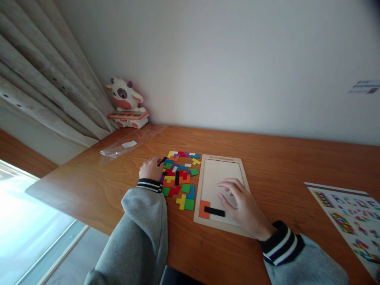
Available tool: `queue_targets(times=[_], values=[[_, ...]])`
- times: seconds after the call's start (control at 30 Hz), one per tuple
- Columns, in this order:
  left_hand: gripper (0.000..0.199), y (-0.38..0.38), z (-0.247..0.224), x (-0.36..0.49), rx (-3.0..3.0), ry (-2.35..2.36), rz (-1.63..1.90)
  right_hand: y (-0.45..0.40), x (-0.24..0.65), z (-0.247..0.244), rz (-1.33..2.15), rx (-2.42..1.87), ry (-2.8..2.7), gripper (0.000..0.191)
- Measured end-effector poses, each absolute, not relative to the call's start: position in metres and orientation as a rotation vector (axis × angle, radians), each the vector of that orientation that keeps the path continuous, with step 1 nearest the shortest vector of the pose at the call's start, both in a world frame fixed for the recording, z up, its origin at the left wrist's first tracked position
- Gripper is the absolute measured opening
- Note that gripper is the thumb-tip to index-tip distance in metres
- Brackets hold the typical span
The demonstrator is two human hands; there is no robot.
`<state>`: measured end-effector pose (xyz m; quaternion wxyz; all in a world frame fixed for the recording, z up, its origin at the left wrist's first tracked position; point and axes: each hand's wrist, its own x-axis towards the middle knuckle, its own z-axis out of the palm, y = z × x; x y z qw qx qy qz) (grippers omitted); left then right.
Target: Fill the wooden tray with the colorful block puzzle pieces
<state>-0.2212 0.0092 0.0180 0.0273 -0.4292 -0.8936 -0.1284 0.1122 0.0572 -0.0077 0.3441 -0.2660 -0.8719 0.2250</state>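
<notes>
Left hand [151,169], grip unclear, apparently chooses among colored blocks [177,178]; right hand [245,209] hovers, fingers [230,185] parted, above a tray [222,170] where placing would need alignment.

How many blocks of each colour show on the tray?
Orange block: 1
Black block: 1
Total: 2 in view; the right hand covers part of the tray, so more could be hidden.
</notes>
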Motion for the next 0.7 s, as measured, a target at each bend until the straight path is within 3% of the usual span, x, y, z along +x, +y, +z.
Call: queue_targets(times=[0.57,0.7], values=[[0.038,0.041,0.043,-0.245,-1.337,-2.971,-0.298,0.057,0.112,-0.007,0.585,-0.714,-2.291,0.021],[0.032,0.041,0.041,-0.245,-1.375,-2.928,-0.326,0.058,0.113,-0.008,0.583,-0.727,-2.296,0.022]])
